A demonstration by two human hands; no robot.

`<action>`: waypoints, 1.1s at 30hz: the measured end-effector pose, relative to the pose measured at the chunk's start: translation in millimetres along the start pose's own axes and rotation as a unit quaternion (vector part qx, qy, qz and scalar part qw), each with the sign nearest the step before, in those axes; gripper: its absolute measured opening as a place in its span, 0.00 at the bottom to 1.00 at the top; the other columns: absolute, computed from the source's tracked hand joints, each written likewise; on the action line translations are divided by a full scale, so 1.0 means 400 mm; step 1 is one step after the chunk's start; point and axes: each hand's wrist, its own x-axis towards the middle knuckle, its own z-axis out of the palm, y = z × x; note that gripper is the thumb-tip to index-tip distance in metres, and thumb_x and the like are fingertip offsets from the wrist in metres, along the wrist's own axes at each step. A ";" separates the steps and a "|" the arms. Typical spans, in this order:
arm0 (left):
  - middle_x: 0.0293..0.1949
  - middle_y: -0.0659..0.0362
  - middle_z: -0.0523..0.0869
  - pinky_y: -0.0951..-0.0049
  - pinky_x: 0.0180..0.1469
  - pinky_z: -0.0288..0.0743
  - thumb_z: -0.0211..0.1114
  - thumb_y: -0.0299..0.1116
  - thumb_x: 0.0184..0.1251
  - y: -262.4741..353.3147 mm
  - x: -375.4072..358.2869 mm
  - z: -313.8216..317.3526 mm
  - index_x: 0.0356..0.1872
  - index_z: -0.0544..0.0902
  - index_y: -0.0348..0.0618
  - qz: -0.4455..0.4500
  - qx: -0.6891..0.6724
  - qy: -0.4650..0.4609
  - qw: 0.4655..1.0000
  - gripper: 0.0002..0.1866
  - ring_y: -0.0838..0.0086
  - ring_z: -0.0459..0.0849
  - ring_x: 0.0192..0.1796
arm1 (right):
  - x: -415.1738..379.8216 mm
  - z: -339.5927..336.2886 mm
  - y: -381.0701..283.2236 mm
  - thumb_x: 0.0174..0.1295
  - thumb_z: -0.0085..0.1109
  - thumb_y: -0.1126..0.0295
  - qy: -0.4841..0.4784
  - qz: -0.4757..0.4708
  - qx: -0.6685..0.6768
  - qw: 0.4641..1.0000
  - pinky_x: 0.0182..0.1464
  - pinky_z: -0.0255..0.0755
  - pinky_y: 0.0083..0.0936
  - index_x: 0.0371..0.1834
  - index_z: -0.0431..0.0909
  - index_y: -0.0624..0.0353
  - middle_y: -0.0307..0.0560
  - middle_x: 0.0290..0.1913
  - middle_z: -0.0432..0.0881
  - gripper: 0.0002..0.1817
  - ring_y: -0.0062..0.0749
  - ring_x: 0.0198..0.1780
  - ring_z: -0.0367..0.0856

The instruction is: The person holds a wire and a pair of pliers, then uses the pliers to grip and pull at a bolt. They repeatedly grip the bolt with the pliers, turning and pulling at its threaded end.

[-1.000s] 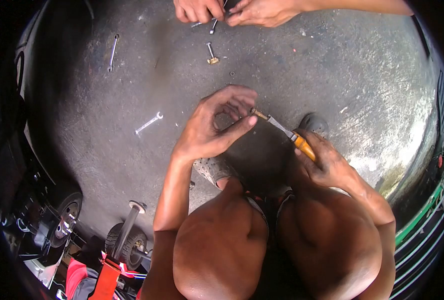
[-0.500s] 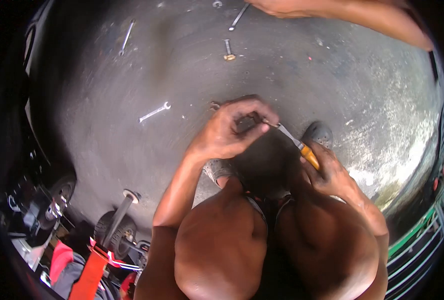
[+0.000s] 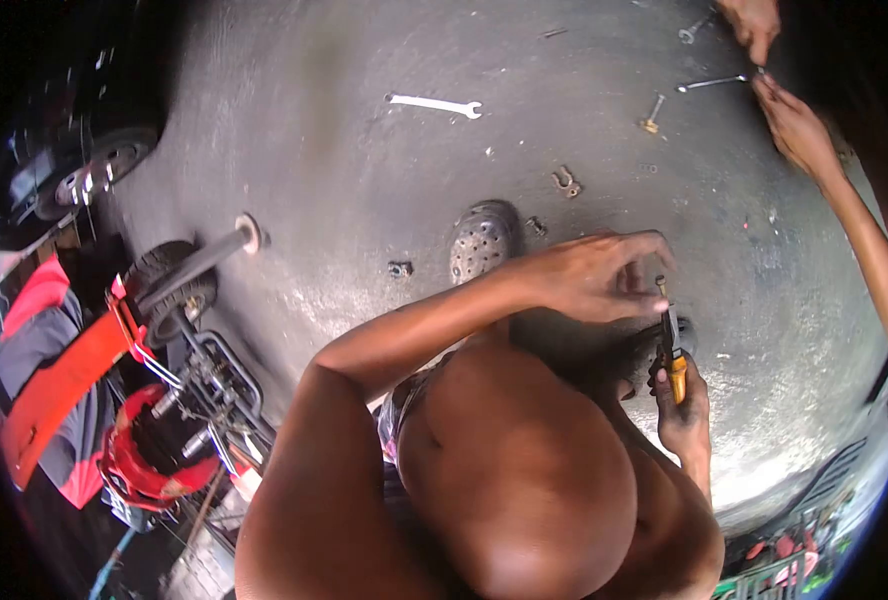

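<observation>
My right hand (image 3: 689,410) is closed around a yellow-handled tool (image 3: 678,380) with a flat grey metal blade pointing away from me. A dark part lies along the blade beside my fingers. Just beyond the blade shows a small bolt-like piece (image 3: 661,284). My left hand (image 3: 599,275) reaches across from the left, its thumb and forefinger apart on either side of that piece. The thumb tip overlaps the upper end of the tool in this view.
On the concrete floor lie a wrench (image 3: 434,104), a shackle-shaped part (image 3: 567,182), a nut-like part (image 3: 400,269) and a bolt with a brass-coloured end (image 3: 653,115). Another person's hands (image 3: 796,125) work by a second wrench (image 3: 714,84). Red machinery (image 3: 74,385) stands at left.
The view has swung left, bringing more of the red machinery in. My left fingers have parted and come off the blade's tip. The other person's second hand has come into view.
</observation>
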 end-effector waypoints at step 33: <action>0.46 0.57 0.85 0.68 0.50 0.79 0.65 0.28 0.76 -0.048 -0.101 -0.067 0.47 0.82 0.41 0.018 -0.048 0.036 0.998 0.05 0.71 0.84 0.51 | 0.053 0.006 -0.094 0.68 0.61 0.70 -0.073 -0.073 -0.161 0.981 0.54 0.75 0.52 0.64 0.72 0.63 0.69 0.49 0.82 0.22 0.67 0.52 0.81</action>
